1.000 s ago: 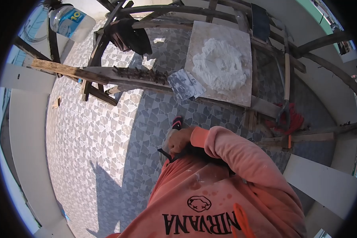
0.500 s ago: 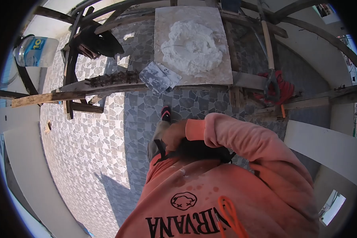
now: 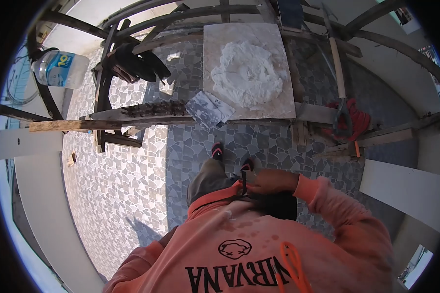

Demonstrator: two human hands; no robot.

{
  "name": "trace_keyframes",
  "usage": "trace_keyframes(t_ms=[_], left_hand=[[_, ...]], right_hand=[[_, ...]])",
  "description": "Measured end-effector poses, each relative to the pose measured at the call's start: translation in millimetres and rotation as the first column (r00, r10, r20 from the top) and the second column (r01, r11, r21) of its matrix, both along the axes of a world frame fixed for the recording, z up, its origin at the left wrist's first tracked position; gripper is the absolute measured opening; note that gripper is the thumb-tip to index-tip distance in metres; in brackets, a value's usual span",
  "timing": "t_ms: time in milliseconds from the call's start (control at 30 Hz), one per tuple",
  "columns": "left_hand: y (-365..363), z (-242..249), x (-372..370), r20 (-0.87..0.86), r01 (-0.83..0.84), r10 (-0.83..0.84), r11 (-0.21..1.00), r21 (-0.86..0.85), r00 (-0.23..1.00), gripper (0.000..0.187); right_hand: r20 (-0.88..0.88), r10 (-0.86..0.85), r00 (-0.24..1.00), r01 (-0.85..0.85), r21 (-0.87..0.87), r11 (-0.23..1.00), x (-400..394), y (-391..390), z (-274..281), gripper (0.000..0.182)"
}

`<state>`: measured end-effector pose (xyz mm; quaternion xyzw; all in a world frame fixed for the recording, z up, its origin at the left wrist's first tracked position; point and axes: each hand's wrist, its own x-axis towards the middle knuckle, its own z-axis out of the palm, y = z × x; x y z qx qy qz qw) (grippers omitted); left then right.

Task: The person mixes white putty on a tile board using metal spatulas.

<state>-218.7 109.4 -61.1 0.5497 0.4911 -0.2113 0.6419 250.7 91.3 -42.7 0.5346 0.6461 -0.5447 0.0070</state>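
My right hand is at my waist, its fingers closed around a short black strap beside a black bag. Of my left hand only a sliver shows at my hip, past the pink sleeve; its fingers are hidden. Ahead of me, a pale board bears a ring-shaped heap of white powder with a hollow in its middle. Two flat, white-smeared plates overlap at the board's near left corner.
Wooden beams frame the board. A shovel leans at the right, by a red cloth-like bundle. A large clear water bottle and dark clothing hang at the left. Stone-patterned tiles cover the floor.
My right hand has moved rightward across my waist with the black strap. My left sleeve and second shoe have come into view. The board and powder appear slightly lower and farther right.
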Motion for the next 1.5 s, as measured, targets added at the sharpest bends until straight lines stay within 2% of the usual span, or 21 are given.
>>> trace_keyframes(t_ms=[67,133,200,267,300,333,367,467,500,533,633,733,767,867,900,1000,1100,1167,1233,1333,1500], left_hand=[[22,11,7,0.066,0.045,-0.045,0.999,0.004,0.997,0.035],[54,26,21,0.142,0.140,-0.139,0.990,0.006,0.980,0.035],[88,37,41,0.207,0.361,-0.349,0.932,-0.024,0.914,0.027],[108,65,81,0.175,0.429,-0.441,0.898,0.101,0.880,0.022],[121,45,77,0.148,0.585,-0.605,0.796,0.156,0.783,0.024],[134,71,103,0.170,0.532,-0.527,0.847,0.021,0.833,0.026],[144,76,119,0.153,0.600,-0.597,0.800,0.032,0.788,0.024],[170,81,167,0.195,0.775,-0.786,0.615,0.145,0.587,0.025],[173,80,183,0.146,0.845,-0.858,0.512,0.155,0.493,0.031],[176,74,196,0.189,0.859,-0.874,0.478,0.181,0.447,0.036],[177,89,253,0.216,0.959,-0.952,0.249,0.133,0.218,0.039],[167,80,280,0.196,0.975,-0.972,0.160,0.152,0.129,0.042],[170,76,276,0.211,0.951,-0.951,0.263,0.163,0.227,0.041],[172,78,248,0.180,0.872,-0.911,0.408,0.270,0.371,0.041],[171,97,227,0.218,0.739,-0.823,0.567,0.364,0.524,0.038],[152,93,166,0.219,0.489,-0.636,0.733,0.473,0.740,0.032],[133,107,138,0.290,0.218,-0.371,0.867,0.448,0.882,0.026],[122,114,134,0.249,0.157,-0.327,0.836,0.525,0.912,0.024],[120,116,134,0.205,0.121,-0.279,0.820,0.559,0.938,0.020],[122,113,132,0.147,0.152,-0.277,0.816,0.558,0.950,0.020],[127,125,111,0.188,0.172,-0.268,0.895,0.411,0.945,0.025]], right_hand=[[0.032,-0.046,0.998,0.046,0.004,0.999,9,-7,18,0.053],[0.078,0.033,0.996,-0.029,-0.053,0.998,18,-9,37,0.051],[0.081,0.053,0.995,-0.044,-0.116,0.992,24,-26,37,0.050],[0.047,0.022,0.999,-0.013,-0.178,0.984,29,-52,22,0.050],[0.064,-0.032,0.997,0.047,-0.245,0.968,28,-61,27,0.054],[0.085,-0.088,0.992,0.110,-0.309,0.945,25,-69,35,0.057],[0.110,-0.139,0.984,0.171,-0.371,0.913,23,-81,39,0.061],[-0.191,-0.491,0.850,0.433,-0.276,0.858,17,-141,18,0.039],[-0.212,-0.521,0.827,0.458,-0.282,0.843,15,-152,17,0.038],[-0.204,-0.545,0.813,0.478,-0.300,0.826,12,-157,19,0.038],[-0.058,-0.564,0.824,0.513,-0.346,0.785,0,-163,26,0.036],[0.010,-0.570,0.821,0.536,-0.354,0.766,-7,-161,32,0.034],[0.024,-0.574,0.819,0.543,-0.357,0.760,-8,-162,35,0.033],[0.048,-0.583,0.811,0.558,-0.362,0.747,-13,-158,42,0.032],[0.053,-0.588,0.807,0.565,-0.362,0.742,-14,-155,46,0.031],[0.069,-0.606,0.793,0.589,-0.343,0.732,-6,-146,52,0.029],[0.085,-0.683,0.725,0.672,-0.300,0.677,15,-148,35,0.025],[0.075,-0.745,0.663,0.740,-0.223,0.635,25,-134,37,0.022],[0.020,-0.778,0.628,0.776,-0.093,0.624,15,-77,75,0.021],[-0.151,-0.568,0.809,0.569,-0.041,0.821,-7,-23,94,0.028],[-0.199,-0.252,0.947,0.271,0.075,0.960,-8,11,95,0.033]])
